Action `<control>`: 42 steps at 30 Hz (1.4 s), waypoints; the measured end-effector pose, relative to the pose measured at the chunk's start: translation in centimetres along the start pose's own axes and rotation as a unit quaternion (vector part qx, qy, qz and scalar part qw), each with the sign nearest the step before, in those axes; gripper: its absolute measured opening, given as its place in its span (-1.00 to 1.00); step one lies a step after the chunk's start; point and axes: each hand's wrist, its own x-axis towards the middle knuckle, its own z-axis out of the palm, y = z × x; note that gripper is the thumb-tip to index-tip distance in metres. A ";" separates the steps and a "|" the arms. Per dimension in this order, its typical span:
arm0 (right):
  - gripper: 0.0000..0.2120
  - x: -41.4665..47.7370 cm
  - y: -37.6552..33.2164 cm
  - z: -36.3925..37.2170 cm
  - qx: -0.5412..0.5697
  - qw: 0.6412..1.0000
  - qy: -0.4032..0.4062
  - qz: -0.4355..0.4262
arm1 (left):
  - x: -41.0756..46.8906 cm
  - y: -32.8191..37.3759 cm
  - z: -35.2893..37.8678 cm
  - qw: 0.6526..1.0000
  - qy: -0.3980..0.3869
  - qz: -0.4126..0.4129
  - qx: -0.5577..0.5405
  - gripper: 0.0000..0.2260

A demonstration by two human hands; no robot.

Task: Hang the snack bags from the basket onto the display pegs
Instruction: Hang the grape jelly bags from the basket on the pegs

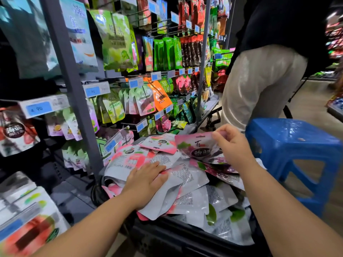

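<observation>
- Head view: the left grip [146, 182] is laid flat, fingers straight, on the snack bags [187, 193] heaped in the basket [167, 236].
- A pink bag [194, 145] is pinched at its top edge by the right grip [233, 145], just over the heap.
- The display pegs [161, 27] are seen beyond both grips, to the left.

**Basket, rack, floor**

Dark basket [163, 238] low centre, heaped over the rim with snack bags [187, 182]: mostly silver backs up, some pink fronts, one pink bag [196, 145] tipped up at far edge. Display rack [74, 93] on left, grey uprights, pegs [156, 31] hung with green, orange, red pouches. Floor [313, 101] on right carries blue stool [291, 138] just beside basket.
</observation>
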 end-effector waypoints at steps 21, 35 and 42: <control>-0.77 -0.9 -7.2 3.3 0.342 0.937 0.057 0.045 | -1.7 6.8 -2.9 0.835 0.015 0.108 -0.540 -0.56; -0.87 0.5 4.1 -6.3 -0.313 0.930 -0.155 0.111 | -0.5 3.4 -0.7 0.759 0.121 0.008 -0.640 -0.60; -0.75 0.7 4.7 -4.8 -0.308 0.910 -0.234 0.148 | -0.2 3.2 -0.1 0.756 0.106 0.031 -0.645 -0.38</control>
